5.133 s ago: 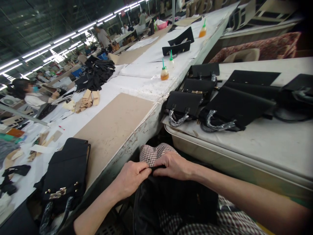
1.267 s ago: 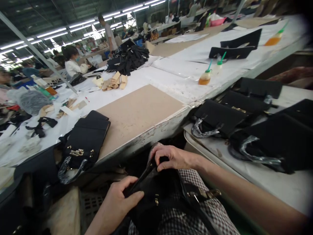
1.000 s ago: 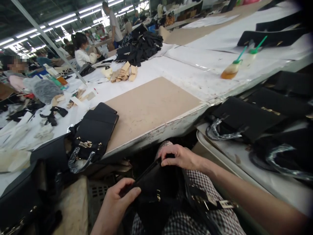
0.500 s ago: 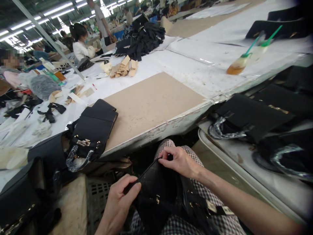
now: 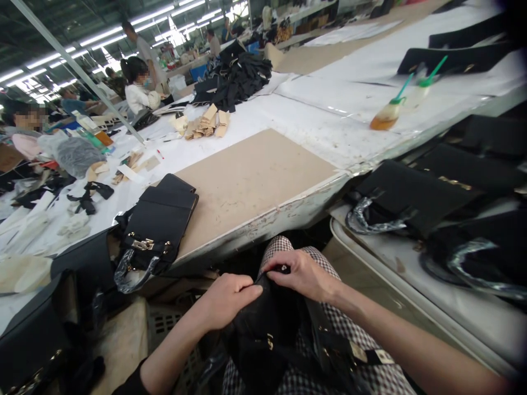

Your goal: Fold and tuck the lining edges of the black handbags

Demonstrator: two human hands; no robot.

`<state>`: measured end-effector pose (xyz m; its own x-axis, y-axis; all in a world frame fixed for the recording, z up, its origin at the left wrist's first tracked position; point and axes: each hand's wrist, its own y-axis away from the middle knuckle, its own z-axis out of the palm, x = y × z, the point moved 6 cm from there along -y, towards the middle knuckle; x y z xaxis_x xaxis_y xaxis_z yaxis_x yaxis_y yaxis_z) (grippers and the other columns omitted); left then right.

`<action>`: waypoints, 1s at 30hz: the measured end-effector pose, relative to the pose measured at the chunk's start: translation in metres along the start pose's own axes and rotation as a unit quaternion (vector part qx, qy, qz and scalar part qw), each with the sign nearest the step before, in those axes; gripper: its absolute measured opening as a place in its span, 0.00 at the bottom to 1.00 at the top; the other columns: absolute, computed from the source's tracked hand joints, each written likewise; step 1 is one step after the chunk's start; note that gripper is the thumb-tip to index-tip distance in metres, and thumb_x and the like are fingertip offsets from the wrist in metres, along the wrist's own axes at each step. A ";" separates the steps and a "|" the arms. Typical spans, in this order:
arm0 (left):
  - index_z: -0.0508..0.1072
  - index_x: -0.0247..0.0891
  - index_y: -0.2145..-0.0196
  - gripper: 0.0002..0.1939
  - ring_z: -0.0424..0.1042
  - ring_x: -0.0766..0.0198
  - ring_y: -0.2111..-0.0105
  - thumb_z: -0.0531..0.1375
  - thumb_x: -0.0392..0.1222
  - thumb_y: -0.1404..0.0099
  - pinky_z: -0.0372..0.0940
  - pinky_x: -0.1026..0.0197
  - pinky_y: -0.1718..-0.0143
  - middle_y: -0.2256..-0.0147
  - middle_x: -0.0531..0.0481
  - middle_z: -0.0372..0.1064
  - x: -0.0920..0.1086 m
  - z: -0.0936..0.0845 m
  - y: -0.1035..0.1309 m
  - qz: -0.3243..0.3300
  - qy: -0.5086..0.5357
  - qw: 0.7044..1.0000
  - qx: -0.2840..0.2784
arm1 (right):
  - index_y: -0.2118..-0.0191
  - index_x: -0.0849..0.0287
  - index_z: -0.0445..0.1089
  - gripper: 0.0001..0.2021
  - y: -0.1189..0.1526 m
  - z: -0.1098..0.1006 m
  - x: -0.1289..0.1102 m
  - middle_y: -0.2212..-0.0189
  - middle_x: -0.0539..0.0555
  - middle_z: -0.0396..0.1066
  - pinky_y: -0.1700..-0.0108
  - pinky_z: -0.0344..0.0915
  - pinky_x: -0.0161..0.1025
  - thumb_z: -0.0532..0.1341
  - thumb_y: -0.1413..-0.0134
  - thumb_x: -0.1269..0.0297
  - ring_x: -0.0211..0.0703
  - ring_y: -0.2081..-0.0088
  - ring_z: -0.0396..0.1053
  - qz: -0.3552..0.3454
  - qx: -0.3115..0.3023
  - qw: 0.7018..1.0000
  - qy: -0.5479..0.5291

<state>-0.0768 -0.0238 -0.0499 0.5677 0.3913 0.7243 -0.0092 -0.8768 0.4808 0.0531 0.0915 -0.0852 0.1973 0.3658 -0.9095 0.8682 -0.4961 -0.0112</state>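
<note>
A black handbag (image 5: 257,334) with gold fittings lies across my lap, over checked trousers. My left hand (image 5: 228,299) pinches the bag's upper edge between thumb and fingers. Close beside it, my right hand (image 5: 294,273) grips the same edge further right, thumb against the fingertips. The bag's inside is dark, and its lower part is hard to make out. On the table's near edge, left of my hands, rests another black handbag (image 5: 162,216) with a gold clasp and plastic-wrapped handles.
Several black bags lie on a white-rimmed surface (image 5: 335,230) at right. A brown board (image 5: 263,170) covers part of the table. Glue bottles (image 5: 385,116), tan pieces (image 5: 208,122) and a black heap (image 5: 242,79) stand beyond. Co-workers sit further back. A crate (image 5: 164,321) is below left.
My left hand has slid right and up along the bag's edge, close to my right hand. The right hand keeps its grip. The view has tilted slightly.
</note>
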 end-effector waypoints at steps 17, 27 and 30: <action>0.59 0.36 0.79 0.24 0.50 0.69 0.76 0.57 0.56 0.34 0.43 0.64 0.75 0.79 0.57 0.48 -0.009 0.004 0.013 -0.028 -0.010 0.999 0.016 | 0.65 0.52 0.80 0.05 0.012 -0.012 0.000 0.68 0.47 0.78 0.62 0.67 0.35 0.65 0.46 0.64 0.44 0.64 0.75 0.014 -0.019 1.000 -0.015; 0.68 0.33 0.78 0.28 0.55 0.71 0.82 0.54 0.60 0.31 0.46 0.66 0.78 0.81 0.52 0.63 -0.046 0.010 0.093 -0.140 0.169 0.975 -0.011 | 0.65 0.52 0.79 0.05 0.014 -0.007 -0.001 0.67 0.48 0.78 0.61 0.68 0.35 0.65 0.45 0.60 0.45 0.63 0.75 0.008 -0.027 0.999 -0.044; 0.77 0.33 0.63 0.22 0.62 0.68 0.75 0.56 0.56 0.31 0.53 0.67 0.73 0.70 0.48 0.72 -0.033 -0.006 0.092 -0.102 0.163 0.980 -0.053 | 0.65 0.53 0.79 0.05 0.018 -0.010 -0.002 0.67 0.47 0.78 0.61 0.67 0.35 0.66 0.45 0.61 0.44 0.64 0.74 0.006 -0.014 0.999 -0.039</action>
<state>-0.1010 -0.1159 -0.0269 0.2727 0.6388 0.7194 -0.0181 -0.7442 0.6677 0.0727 0.0904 -0.0794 0.1724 0.2979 -0.9389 0.8791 -0.4766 0.0102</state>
